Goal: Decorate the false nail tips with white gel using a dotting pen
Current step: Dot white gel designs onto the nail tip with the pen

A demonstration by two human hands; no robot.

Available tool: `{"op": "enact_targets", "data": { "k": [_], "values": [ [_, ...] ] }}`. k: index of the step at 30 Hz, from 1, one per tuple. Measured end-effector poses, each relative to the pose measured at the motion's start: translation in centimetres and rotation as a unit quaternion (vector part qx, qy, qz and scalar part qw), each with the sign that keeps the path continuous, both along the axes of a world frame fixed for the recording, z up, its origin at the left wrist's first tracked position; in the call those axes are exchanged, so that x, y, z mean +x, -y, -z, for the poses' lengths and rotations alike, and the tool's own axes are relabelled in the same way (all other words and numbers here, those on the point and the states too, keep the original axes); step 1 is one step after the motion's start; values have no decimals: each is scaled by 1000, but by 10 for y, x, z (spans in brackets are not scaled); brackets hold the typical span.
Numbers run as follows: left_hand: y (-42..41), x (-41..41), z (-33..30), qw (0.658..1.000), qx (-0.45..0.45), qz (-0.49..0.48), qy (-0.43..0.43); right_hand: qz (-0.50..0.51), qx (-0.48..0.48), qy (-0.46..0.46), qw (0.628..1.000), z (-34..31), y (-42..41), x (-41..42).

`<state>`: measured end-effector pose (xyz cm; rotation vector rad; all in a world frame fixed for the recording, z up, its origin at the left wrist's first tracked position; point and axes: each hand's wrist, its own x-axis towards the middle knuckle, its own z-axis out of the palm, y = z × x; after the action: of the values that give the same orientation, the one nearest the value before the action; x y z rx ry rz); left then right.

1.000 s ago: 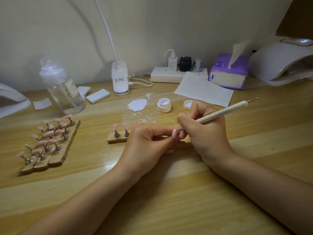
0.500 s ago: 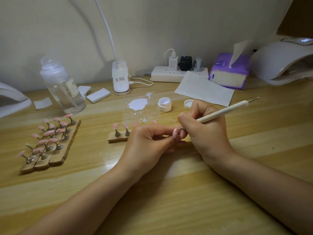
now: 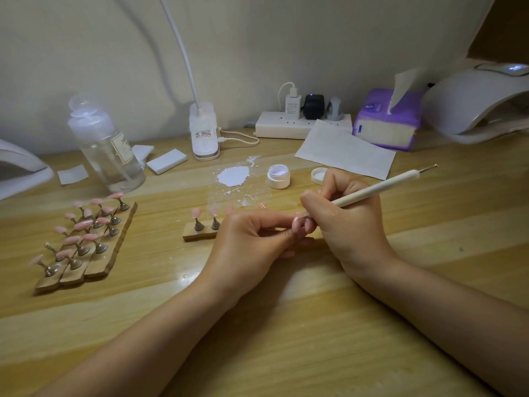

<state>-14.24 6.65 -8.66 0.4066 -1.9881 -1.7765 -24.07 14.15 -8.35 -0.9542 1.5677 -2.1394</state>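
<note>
My right hand (image 3: 347, 222) grips a white dotting pen (image 3: 378, 189), and its metal tip touches a pink false nail tip (image 3: 297, 222). My left hand (image 3: 249, 239) pinches that nail tip's stand between thumb and fingers; the stand itself is mostly hidden. Behind my left hand lies a wooden strip (image 3: 197, 233) carrying two more pink tips on metal stands. An open white gel jar (image 3: 278, 176) stands behind my hands, its lid (image 3: 318, 175) to the right and a smear of white gel (image 3: 233, 176) to the left. Three wooden strips with several pink tips (image 3: 83, 239) lie at the left.
A clear pump bottle (image 3: 106, 147) stands at the back left beside white pads (image 3: 167, 161). A lamp base (image 3: 203, 133), a power strip (image 3: 300, 124), a paper sheet (image 3: 345, 151), a purple tissue pack (image 3: 386, 121) and a white nail lamp (image 3: 481, 104) line the back.
</note>
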Motion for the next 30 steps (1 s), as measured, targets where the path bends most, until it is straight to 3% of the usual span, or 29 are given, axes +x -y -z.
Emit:
{"op": "enact_targets", "data": {
  "k": [30],
  "values": [
    [0, 0, 0, 1000, -10, 4, 2, 14, -4, 2, 1000, 1, 1, 0]
  ]
}}
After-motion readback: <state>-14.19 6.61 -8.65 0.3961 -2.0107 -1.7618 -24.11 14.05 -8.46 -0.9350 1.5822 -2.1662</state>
